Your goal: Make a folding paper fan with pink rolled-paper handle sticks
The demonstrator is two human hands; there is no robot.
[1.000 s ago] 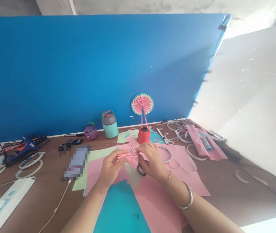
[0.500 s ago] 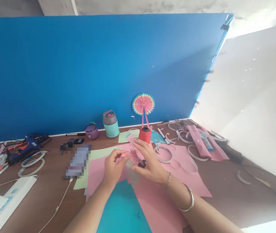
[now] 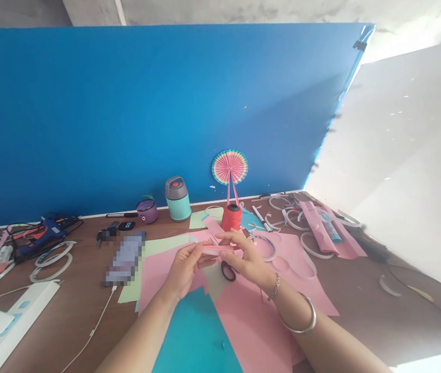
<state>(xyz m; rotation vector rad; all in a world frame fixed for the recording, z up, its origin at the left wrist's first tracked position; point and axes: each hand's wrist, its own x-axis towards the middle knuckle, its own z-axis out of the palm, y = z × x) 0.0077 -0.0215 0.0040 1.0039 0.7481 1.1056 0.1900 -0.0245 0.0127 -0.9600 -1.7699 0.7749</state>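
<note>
Both hands are at the middle of the table, over sheets of coloured paper. My left hand [image 3: 185, 265] pinches one end of a narrow pleated strip of pink paper [image 3: 217, 250]. The strip's other end lies between the thumb and fingers of my right hand [image 3: 248, 260], which wears a chain bracelet and a silver bangle. Just below the strip shows a dark handle loop of scissors [image 3: 228, 271]; my right hand partly hides the rest. Behind my hands, a round folded paper fan [image 3: 230, 168] stands upright on two pink legs at a red thread spool [image 3: 231, 217].
A teal sheet [image 3: 193, 336] and pink sheets [image 3: 255, 326] lie beneath my arms. At left are a phone [image 3: 124, 259], a power strip [image 3: 14, 324] and a glue gun [image 3: 49, 230]. A teal flask [image 3: 177, 199] stands behind; tape rings [image 3: 265, 248] lie right.
The pink paper, earlier fanned out between my fingers, is now pressed into a narrow strip. My right hand's fingers have closed in on it, and the scissors' handle shows more.
</note>
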